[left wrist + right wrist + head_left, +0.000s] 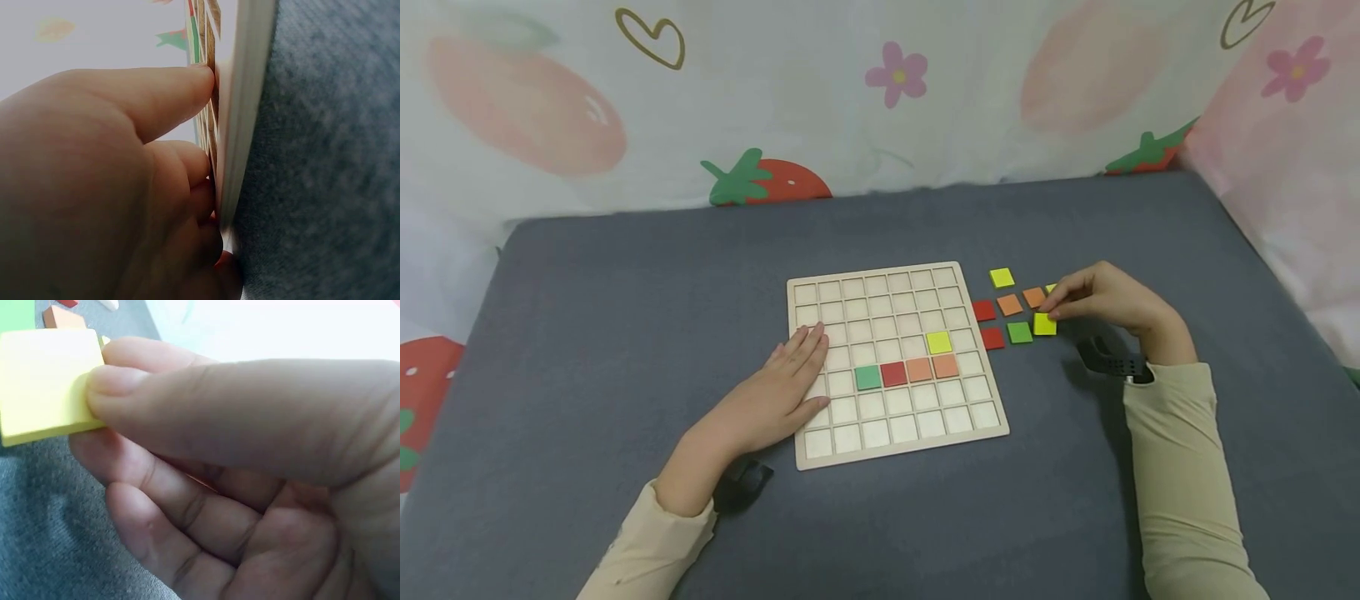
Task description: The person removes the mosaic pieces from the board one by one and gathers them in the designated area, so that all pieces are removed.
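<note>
My right hand (1105, 296) pinches a yellow square tile (47, 384) between thumb and fingers, to the right of the board. Flat across the left edge of a wooden grid board (902, 448) lies my left hand (775, 396), its fingers straight. In the left wrist view the thumb (169, 94) rests along the board's edge. One row of the board holds a green tile (868, 377), a red tile (893, 374) and two orange tiles (918, 369). A yellow tile (938, 342) sits in the row above, toward the right.
Loose tiles lie right of the board: a yellow one (1002, 277), two red ones (992, 337), two orange ones (1009, 305) and a green one (1019, 332). Another yellow tile is partly hidden by the right fingers. A grey cloth (625, 292) covers the table; a printed curtain (970, 100) hangs behind.
</note>
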Demonstrator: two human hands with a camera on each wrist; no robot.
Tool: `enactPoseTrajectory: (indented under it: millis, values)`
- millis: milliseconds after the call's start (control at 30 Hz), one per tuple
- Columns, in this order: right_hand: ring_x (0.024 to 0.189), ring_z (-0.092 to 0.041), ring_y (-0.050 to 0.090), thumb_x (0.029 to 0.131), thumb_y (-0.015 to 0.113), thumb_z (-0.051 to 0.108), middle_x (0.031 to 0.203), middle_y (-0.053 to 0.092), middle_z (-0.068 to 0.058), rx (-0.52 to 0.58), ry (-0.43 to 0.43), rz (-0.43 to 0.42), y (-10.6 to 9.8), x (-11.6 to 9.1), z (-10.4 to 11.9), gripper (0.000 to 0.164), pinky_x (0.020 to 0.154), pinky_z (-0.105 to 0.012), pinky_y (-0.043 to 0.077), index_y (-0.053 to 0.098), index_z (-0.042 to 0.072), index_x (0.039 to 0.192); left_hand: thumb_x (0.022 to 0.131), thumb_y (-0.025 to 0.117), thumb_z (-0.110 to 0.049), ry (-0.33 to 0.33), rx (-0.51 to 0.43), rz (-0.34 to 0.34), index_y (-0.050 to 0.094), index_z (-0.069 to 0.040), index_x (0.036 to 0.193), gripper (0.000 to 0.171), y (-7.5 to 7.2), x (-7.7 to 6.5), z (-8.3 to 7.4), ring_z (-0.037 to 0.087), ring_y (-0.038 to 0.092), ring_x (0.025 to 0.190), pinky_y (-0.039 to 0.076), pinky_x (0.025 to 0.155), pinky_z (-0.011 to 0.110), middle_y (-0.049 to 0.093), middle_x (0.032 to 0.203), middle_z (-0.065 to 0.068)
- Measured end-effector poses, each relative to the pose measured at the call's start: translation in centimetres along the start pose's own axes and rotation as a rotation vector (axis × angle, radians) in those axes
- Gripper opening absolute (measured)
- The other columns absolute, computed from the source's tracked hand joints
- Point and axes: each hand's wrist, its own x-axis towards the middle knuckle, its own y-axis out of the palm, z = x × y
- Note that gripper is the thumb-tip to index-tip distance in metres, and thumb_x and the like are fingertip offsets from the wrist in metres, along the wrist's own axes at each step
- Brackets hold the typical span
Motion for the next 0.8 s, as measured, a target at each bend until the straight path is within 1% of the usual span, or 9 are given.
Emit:
enactPoseTrajectory:
  millis: [233, 567, 800]
  values:
    - [0.084, -0.010, 0.058, 0.085, 0.067, 0.000, 0.100, 0.068, -0.014, -0.008, 0.018, 0.019, 0.09, 0.04, -0.26, 0.012, 0.070, -0.024, 0.051, 0.072, -0.005, 0.095, 0.099, 0.048, -0.027, 0.006, -0.001, -0.007, 0.014, 0.006, 0.148, 0.069, 0.01, -0.03, -0.08, 0.031, 0.000, 0.143, 0.012, 0.113, 0.049, 0.005, 0.156, 0.018]
    - [0.084, -0.009, 0.060, 0.086, 0.066, 0.000, 0.100, 0.068, -0.016, -0.013, -0.011, 0.025, 0.28, 0.10, -0.21, 0.012, 0.071, -0.024, 0.051, 0.072, -0.004, 0.095, 0.099, 0.048, -0.027, 0.011, -0.003, -0.008, 0.013, 0.006, 0.148, 0.068, -0.10, -0.01, -0.06, 0.031, 0.001, 0.143, 0.012, 0.113, 0.050, 0.004, 0.156, 0.018]
    - [0.084, -0.009, 0.060, 0.086, 0.065, -0.001, 0.100, 0.068, -0.016, -0.024, -0.008, 0.023, 0.28, 0.18, -0.30, 0.011, 0.071, -0.024, 0.051, 0.072, -0.004, 0.095, 0.099, 0.048, -0.028, 0.019, 0.002, -0.020, 0.014, 0.006, 0.148, 0.069, 0.06, 0.02, 0.07, 0.032, 0.001, 0.143, 0.013, 0.113, 0.050, 0.004, 0.156, 0.019]
